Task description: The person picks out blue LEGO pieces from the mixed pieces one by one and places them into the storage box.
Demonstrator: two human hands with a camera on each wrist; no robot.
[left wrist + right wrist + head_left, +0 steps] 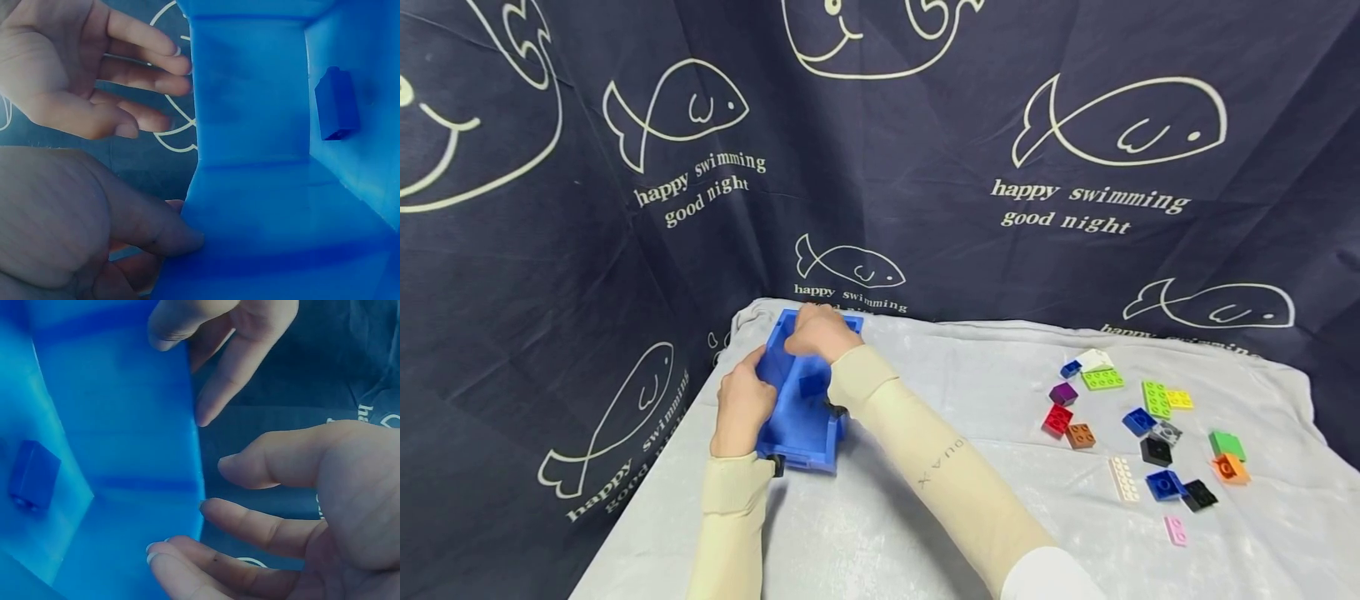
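Note:
A blue plastic bin stands at the left part of the table. Inside lies one dark blue toy brick, which also shows in the right wrist view. My left hand grips the bin's left wall, thumb on the inner face and the other fingers outside. At the bin's far end is my right hand, fingers loosely extended and nothing held. In the right wrist view its fingertips reach the wall's edge, while the thumb stays apart from it; whether they press on the wall I cannot tell.
On the right side of the white-covered table several loose toy bricks lie scattered, among them a red brick, a purple brick, an orange brick and a pink brick. A dark fish-print curtain hangs behind.

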